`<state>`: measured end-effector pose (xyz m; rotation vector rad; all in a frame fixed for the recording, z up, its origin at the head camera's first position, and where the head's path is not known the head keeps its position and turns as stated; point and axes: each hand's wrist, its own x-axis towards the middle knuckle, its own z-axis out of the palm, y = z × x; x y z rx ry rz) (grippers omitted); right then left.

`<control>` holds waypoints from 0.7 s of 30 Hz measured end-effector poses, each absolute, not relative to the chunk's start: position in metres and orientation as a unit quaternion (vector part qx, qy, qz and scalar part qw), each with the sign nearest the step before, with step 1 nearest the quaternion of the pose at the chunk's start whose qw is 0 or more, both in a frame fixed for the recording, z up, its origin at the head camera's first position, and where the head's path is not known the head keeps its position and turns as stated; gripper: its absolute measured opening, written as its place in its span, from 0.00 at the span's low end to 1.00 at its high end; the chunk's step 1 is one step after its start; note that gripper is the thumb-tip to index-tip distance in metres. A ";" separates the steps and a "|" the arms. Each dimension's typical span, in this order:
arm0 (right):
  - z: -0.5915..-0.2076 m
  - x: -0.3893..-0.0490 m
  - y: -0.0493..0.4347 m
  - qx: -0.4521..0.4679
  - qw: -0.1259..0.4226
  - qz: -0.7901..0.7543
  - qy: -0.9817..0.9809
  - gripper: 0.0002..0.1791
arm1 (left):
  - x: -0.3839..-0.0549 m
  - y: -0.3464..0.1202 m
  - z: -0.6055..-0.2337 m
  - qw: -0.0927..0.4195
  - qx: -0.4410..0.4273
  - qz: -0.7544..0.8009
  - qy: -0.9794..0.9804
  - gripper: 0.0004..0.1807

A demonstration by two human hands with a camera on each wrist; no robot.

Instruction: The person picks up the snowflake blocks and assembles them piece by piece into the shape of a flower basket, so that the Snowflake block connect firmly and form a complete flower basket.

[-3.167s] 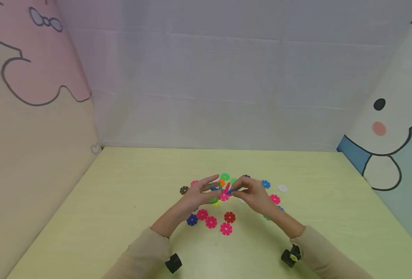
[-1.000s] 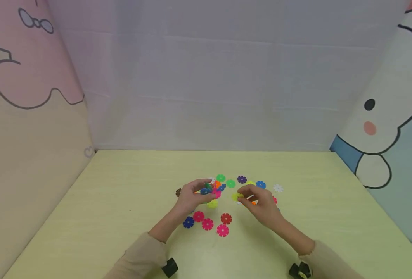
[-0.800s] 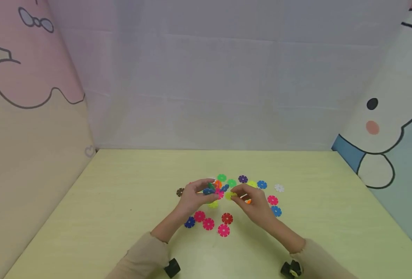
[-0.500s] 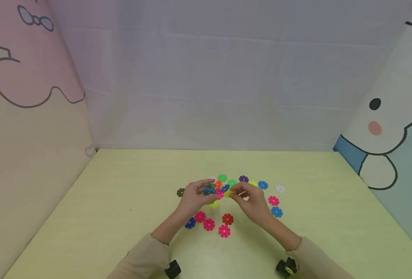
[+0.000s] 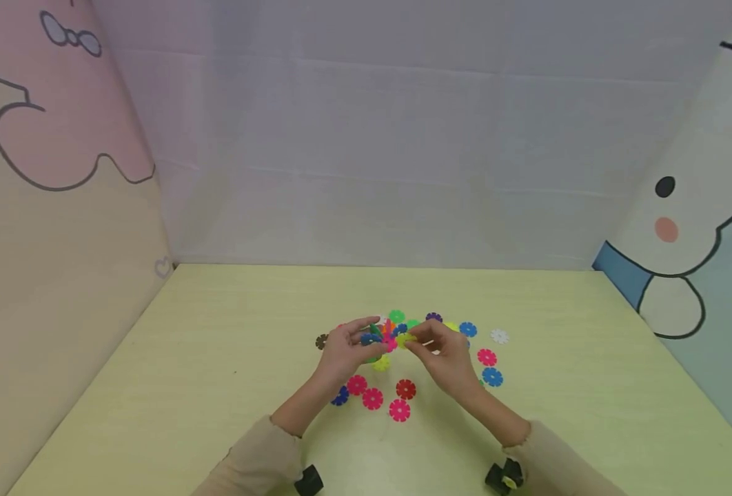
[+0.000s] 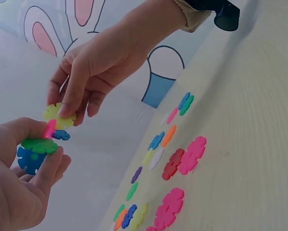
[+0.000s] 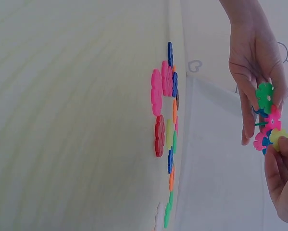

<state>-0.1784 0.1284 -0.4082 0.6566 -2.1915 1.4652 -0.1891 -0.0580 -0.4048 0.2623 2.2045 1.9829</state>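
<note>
My left hand (image 5: 342,350) holds a cluster of joined snowflake discs above the table, its thumb and fingers around a green disc (image 6: 39,145) and a blue disc (image 6: 31,160). A pink disc (image 7: 273,118) sits in the middle of the cluster, with another blue disc (image 6: 61,135) on its far side. Between thumb and fingertips my right hand (image 5: 448,355) pinches a yellow disc (image 6: 59,114), which meets the pink disc at its edge. Part of the cluster is hidden behind the left fingers.
Loose discs lie scattered on the pale table (image 5: 217,399) below the hands. Nearest me are a red disc (image 5: 406,389) and several pink ones (image 5: 400,410). A white disc (image 5: 499,336) lies at the far right. A grey-white backdrop (image 5: 366,158) rises behind the table.
Earlier the right hand held a blue disc at the cluster; that disc now sits on it. The right hand has since brought a yellow disc leftward to the cluster. The left hand keeps its hold.
</note>
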 end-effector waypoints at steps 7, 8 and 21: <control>-0.396 -0.173 0.120 0.242 0.244 0.519 -0.783 0.07 | -0.184 -0.053 -0.397 0.063 0.095 0.680 0.724 0.28; -0.392 -0.170 0.118 0.244 0.248 0.516 -0.783 0.07 | -0.183 -0.053 -0.396 0.063 0.092 0.683 0.722 0.28; -0.396 -0.182 0.133 0.296 0.131 0.547 -0.772 0.07 | -0.200 -0.074 -0.405 0.172 0.195 0.667 0.698 0.31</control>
